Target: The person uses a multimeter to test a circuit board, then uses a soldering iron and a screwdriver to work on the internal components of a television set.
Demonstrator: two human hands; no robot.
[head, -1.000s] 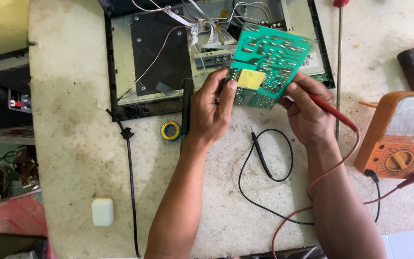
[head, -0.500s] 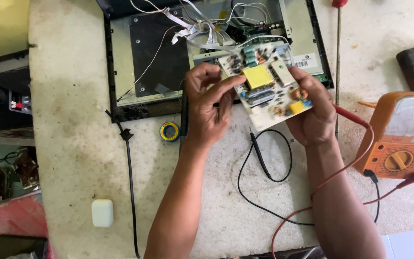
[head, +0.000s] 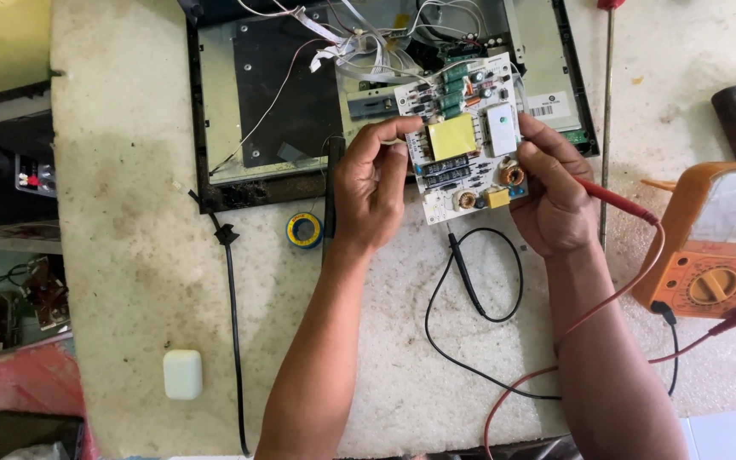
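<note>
On the pale worktop (head: 112, 255) lie a white case (head: 182, 374) and a roll of solder (head: 303, 229). The left hand (head: 370, 189) pinches the left edge of the white circuit board (head: 463, 136), component side up, above the opened monitor chassis (head: 300, 94). The right hand (head: 555, 192) grips its right edge and also holds the red probe (head: 615, 201). The black probe (head: 465, 277) lies below; an orange multimeter (head: 717, 247) stands at far right.

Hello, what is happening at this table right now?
A person holds a white circuit board in both hands, component side up. The left hand grips its left edge; the right hand holds its right edge together with a red probe. The probe's lead runs to an orange multimeter. An opened screen chassis lies behind.
</note>
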